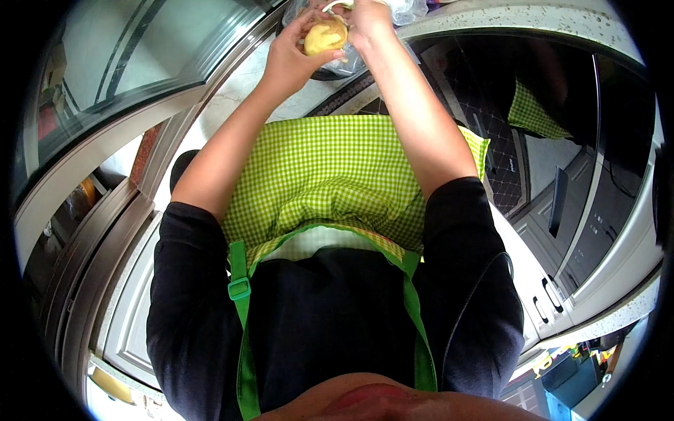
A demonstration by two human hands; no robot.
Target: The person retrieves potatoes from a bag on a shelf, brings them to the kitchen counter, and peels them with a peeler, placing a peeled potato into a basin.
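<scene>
Near the top edge of the view, my left hand (289,57) is wrapped round a potato (326,36). Its surface is pale yellow, with some darker patches of skin left on it. My right hand (370,27) is closed just to the right of the potato, on a white peeler (338,5). Only a curved part of the peeler shows; the rest is hidden by my fingers and the frame edge. Below both hands is a clear plastic bag (345,67) lining a dark-rimmed container, with pinkish-brown scraps partly visible inside.
A green checked apron (323,161) covers my lap. To the left stands a framed glass sliding door (154,63). On the right are a glossy black panel (562,105) under a speckled counter edge (519,17) and white cabinet doors (604,288) with dark handles.
</scene>
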